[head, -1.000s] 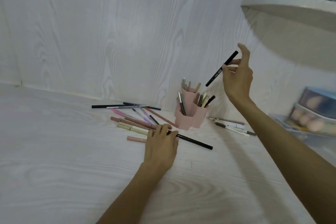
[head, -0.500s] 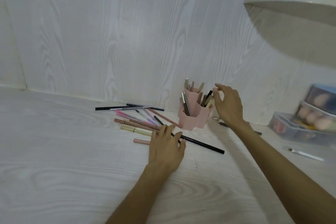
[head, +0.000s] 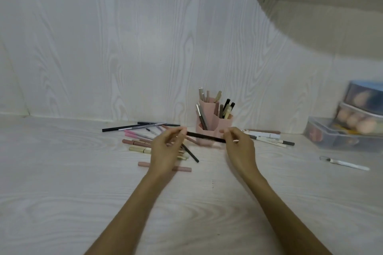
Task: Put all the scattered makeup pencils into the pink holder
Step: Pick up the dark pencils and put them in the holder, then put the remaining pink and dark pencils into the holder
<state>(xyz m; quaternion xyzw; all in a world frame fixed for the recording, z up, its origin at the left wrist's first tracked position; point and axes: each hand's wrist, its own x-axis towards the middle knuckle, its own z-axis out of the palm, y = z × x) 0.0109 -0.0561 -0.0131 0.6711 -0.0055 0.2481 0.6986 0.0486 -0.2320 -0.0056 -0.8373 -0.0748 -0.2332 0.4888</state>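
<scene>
The pink holder (head: 226,124) stands against the wall with several pencils upright in it. In front of it a long black pencil (head: 204,136) is held level in the air, my left hand (head: 166,151) pinching its left end and my right hand (head: 240,147) pinching its right end. Left of the holder lies a heap of scattered pencils (head: 136,136), pink, gold, black and silver, partly hidden by my left hand. A pink pencil (head: 182,168) lies nearest me. A few more pencils (head: 267,137) lie right of the holder.
Stacked clear boxes (head: 352,128) with makeup sponges stand at the right. A small white tool (head: 345,164) lies in front of them. A round white shelf (head: 323,6) overhangs the upper right. The wall runs close behind the holder.
My right hand dropped its black pencil into the holder and came down. My left hand lifted the long black pencil off the table, and both hands now hold its ends.
</scene>
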